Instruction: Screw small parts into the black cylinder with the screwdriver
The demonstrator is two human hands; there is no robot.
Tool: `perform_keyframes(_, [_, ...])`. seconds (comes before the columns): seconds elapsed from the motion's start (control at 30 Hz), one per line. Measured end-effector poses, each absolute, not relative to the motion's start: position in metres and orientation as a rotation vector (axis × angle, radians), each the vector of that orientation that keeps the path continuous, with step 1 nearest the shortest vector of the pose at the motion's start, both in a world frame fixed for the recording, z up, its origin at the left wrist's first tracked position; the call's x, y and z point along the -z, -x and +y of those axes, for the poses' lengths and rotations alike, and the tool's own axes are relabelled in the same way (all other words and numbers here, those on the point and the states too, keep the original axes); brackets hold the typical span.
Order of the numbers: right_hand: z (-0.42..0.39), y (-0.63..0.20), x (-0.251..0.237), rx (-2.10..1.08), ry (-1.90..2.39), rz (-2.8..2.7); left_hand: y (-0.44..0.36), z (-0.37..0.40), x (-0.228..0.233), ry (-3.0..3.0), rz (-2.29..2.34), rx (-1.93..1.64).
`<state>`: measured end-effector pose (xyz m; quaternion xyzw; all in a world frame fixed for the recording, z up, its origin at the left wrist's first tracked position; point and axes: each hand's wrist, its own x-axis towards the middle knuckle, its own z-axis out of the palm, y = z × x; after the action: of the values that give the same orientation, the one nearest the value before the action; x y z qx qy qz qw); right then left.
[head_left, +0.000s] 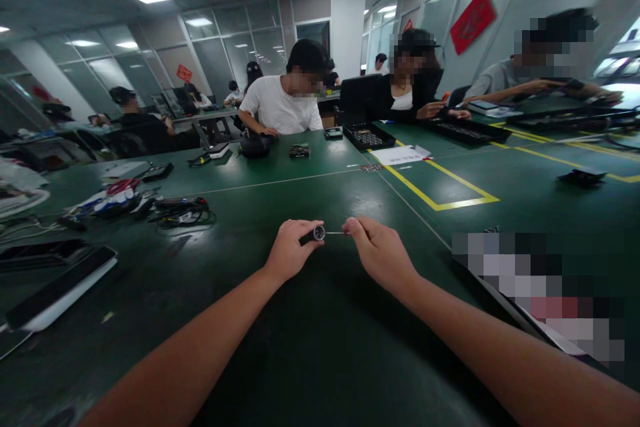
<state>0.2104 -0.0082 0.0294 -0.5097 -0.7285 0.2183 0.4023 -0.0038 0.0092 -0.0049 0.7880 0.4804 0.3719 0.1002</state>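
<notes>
My left hand (289, 250) is closed around a short black cylinder (319, 233) whose round, silver-rimmed end faces me and the right. Thumb and fingers grip it from below and above. A slender metal shaft (335, 233) runs level between the two hands, its tip at or close to the cylinder's rim; contact cannot be made out. My right hand (380, 250) pinches the red end of this tool, which looks like a small screwdriver, and its fingers hide most of the handle. Both hands are held above the green table (300, 347).
Left lie tangled cables (185, 211) and a dark flat device (60, 287). Right is a blurred-out sheet (540, 300). Farther off are yellow tape (437, 205), a white paper (400, 155) and black trays (369, 136). Several people sit across the table, one in a white shirt (283, 105).
</notes>
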Motion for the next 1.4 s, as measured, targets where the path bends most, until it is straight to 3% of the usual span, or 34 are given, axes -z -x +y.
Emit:
perform_keyframes(0.6, [-0.011,-0.212,-0.028,-0.561,1.236,-1.766,0.003,0.007,0.003,-2.350,1.415,-1.048])
perform_keyframes(1.03, [0.009,-0.206,-0.007,-1.171,1.071,-1.062,0.003,0.006,0.002,-2.455,1.552,-1.123])
perform_keyframes(1.4, [0.004,-0.203,-0.009,-1.018,1.132,-1.120,0.003,0.005,0.003,-2.417,1.596,-1.030])
